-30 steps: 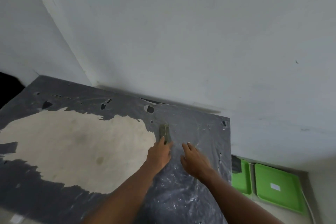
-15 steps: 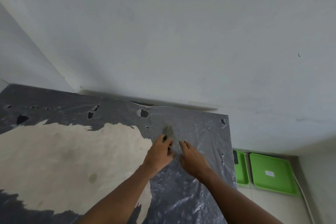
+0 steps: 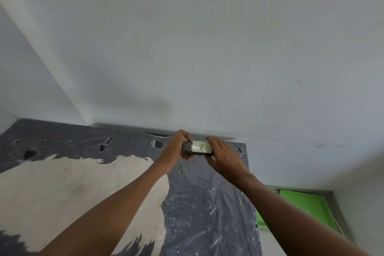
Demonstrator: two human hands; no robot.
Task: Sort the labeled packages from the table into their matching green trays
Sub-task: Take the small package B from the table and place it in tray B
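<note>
Head view: a green tray [image 3: 307,206] sits low and right of the grip, off the table [image 3: 197,203]. Above its far edge, left hand [image 3: 174,149] and right hand [image 3: 223,157] clasp a labeled package [image 3: 197,148] by its ends.

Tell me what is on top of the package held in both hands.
The package bears a white label with a green handwritten mark, too blurred to read. The left hand covers its left end, and the right hand covers its right end, so anything there is hidden.
</note>
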